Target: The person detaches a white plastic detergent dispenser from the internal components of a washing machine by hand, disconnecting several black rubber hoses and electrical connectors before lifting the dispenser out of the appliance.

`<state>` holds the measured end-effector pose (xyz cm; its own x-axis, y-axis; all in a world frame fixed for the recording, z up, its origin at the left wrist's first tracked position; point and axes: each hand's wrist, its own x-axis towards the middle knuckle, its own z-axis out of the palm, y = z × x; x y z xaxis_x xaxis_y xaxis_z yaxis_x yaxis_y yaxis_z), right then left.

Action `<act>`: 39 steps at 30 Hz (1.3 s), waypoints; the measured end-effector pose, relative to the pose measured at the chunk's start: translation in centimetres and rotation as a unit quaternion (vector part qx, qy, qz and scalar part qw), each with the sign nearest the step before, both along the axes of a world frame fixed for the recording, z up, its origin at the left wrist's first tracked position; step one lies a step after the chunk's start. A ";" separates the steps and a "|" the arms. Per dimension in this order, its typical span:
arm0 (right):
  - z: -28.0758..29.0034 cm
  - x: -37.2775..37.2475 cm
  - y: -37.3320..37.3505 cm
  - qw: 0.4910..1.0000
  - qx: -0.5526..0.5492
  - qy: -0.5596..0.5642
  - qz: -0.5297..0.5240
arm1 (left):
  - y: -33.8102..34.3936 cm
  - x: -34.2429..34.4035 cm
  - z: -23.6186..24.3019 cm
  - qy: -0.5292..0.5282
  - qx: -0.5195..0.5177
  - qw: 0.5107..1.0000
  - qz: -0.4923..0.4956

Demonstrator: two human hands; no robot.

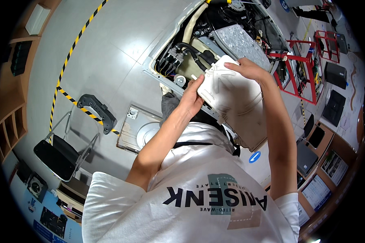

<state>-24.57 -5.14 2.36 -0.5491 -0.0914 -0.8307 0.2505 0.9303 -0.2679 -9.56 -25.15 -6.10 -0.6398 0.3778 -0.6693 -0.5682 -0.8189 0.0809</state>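
A flat white plastic housing, browned toward its near end, is held tilted in front of me over the edge of an opened appliance. My left hand grips its left side, thumb on the upper face and fingers partly hidden. Its far right corner is in my right hand, with the thumb on top. Just beyond the housing, black hoses run to a valve block with wires inside the appliance. A silvery slab lies deeper in, beside a pale corrugated hose.
A stained metal panel lies on the floor to my left, near a black curved part and a black chair. Red metal frames stand at the right. A yellow-handled tool rests on the appliance's far edge.
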 end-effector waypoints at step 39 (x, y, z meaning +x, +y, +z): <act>-4.6 1.4 -10.5 0.929 0.113 0.252 0.248 | 2.4 0.8 0.0 0.019 -0.069 0.997 0.013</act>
<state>-23.17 -15.60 -2.27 -0.8106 -0.2913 -0.5080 -0.3274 0.9447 -0.0193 -8.78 -22.78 -6.08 -0.6735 0.2674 -0.6891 -0.5416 -0.8129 0.2139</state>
